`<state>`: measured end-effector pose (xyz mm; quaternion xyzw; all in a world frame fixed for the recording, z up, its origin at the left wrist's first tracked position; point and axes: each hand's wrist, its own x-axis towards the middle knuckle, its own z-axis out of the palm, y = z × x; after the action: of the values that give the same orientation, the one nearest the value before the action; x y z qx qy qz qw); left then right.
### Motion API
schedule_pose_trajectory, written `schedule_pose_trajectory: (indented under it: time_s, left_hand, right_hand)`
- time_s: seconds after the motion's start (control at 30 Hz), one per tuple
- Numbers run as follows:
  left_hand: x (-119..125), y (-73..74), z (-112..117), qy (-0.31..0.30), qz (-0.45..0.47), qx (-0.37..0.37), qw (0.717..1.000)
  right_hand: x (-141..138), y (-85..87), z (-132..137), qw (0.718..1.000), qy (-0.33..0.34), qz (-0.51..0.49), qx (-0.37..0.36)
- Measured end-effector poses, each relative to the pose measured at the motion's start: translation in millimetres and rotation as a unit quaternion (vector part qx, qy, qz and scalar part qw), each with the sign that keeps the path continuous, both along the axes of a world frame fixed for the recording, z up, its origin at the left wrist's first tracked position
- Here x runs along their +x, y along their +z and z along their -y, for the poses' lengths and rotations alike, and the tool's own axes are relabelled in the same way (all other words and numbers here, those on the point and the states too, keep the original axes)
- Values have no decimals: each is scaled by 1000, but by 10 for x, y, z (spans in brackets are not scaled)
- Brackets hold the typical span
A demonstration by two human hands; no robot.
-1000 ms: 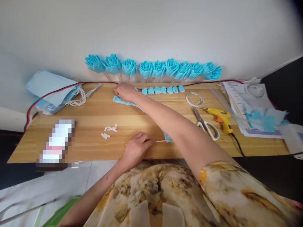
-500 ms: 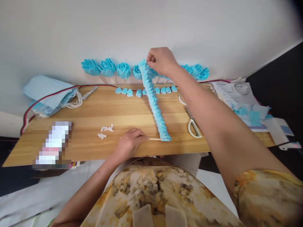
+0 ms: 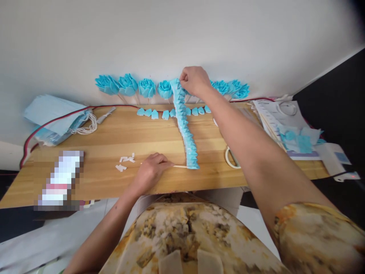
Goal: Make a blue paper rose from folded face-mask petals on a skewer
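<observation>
- Your right hand is closed, with its fingers pinching the top end of the blue strip. It is up high, maybe so the strip can hang long and not bunch up.
- Your left hand is curled round a thin stick. It sits low at the near side of the table, which may help the stick lie steady.
- The strip runs down from your right hand to the stick's tip, just right of your left hand. Its low end is at the tip, maybe so the two line up. I can't tell if they are stuck.
- White bits lie left of your left hand, near enough to reach, it seems.
- A blurry phone lies farther left, perhaps so your arm has room.
- Small blue petals sit in a row beyond your left hand, maybe so each is easy to pick up.
- Blue flowers lean on the wall behind your right hand, perhaps to be out of the way.
- Blue sheets are piled far off, beyond and left of your left hand.
- Papers and blue scraps lie well right of your right hand, maybe to leave the middle free.
</observation>
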<state>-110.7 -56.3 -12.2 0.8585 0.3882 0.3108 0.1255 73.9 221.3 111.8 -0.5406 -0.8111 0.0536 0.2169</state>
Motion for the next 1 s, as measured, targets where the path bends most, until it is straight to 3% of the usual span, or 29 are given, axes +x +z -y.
schedule_pose_trajectory:
  time_s: [0.23,0.37,0.53,0.7,0.9,1.0]
  left_hand:
    - [-106,18,46,-12,33,-1,999]
    - [-142,61,142,-23,44,-15,999]
    - [-114,145,227,-45,52,-19,997]
    - [-101,160,228,-56,55,-21,997]
    - [-85,169,254,-69,60,-45,995]
    - [-70,195,254,-70,62,-47,994]
  right_hand:
    - [-33,205,140,999,29,-25,26]
    - [52,169,252,997,46,-61,-13]
    - [241,-117,318,987,44,-122,-93]
    - [373,-457,273,978,34,-161,-125]
    - [336,-945,91,975,-13,-129,-179]
    - [247,-1078,-11,977,-29,-130,-166]
